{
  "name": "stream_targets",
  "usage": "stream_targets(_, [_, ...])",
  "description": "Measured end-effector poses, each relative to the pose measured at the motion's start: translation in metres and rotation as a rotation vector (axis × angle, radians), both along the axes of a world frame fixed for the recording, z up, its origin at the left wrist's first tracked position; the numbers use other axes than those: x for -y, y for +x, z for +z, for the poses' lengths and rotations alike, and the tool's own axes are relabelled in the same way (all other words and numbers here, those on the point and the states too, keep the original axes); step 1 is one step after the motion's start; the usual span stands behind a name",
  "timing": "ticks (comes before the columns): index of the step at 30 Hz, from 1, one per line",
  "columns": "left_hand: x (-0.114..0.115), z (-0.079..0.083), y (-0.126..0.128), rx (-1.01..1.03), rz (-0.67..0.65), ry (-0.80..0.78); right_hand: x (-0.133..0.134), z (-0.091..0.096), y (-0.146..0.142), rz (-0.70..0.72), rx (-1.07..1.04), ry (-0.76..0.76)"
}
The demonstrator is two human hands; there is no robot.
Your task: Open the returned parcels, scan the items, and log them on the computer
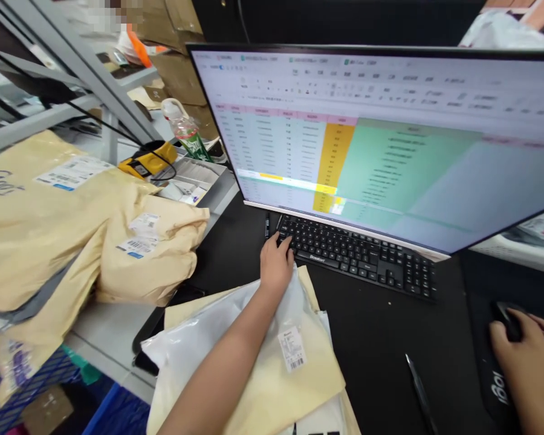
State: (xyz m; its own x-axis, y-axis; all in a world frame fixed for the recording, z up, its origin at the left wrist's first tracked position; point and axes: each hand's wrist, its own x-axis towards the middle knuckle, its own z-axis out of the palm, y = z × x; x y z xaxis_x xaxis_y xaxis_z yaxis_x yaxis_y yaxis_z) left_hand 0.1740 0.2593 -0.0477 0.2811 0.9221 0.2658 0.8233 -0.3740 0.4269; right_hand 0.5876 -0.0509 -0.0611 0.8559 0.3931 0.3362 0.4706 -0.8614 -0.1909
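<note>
My left hand (276, 263) rests at the left end of a black keyboard (344, 251), its fingers spread over the keys. Under my left forearm lies a stack of pale yellow and white mailer bags (308, 362), the top one bearing a white barcode label (292, 348). At the right edge, my right hand (532, 356) is curled around a black computer mouse (510, 323) on a dark mouse pad (489, 362). Behind the keyboard stands a large monitor (390, 169) showing a spreadsheet with orange, green and yellow cells.
Left of me, packed yellow mailer bags (45, 199) lie on a grey shelf (113, 332) above blue crates (118, 414). A yellow-and-black device (149, 160) and a green-labelled bottle (188, 133) stand behind. A dark pen (419, 389) lies on the black desk (367, 338).
</note>
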Motion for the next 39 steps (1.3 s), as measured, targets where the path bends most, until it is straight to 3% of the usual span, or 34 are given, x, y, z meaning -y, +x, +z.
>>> stream_targets(3, [-0.002, -0.002, 0.000, -0.008, -0.008, 0.004, -0.004, 0.002, -0.003, 0.007, 0.037, 0.060])
stream_targets(14, [-0.006, -0.003, 0.000, -0.006, -0.035, 0.023, -0.008, 0.014, -0.005, -0.027, 0.002, -0.065])
stream_targets(39, [-0.007, -0.008, 0.000, 0.025, -0.045, 0.036, -0.004, 0.003, 0.004, -0.017, 0.048, 0.015])
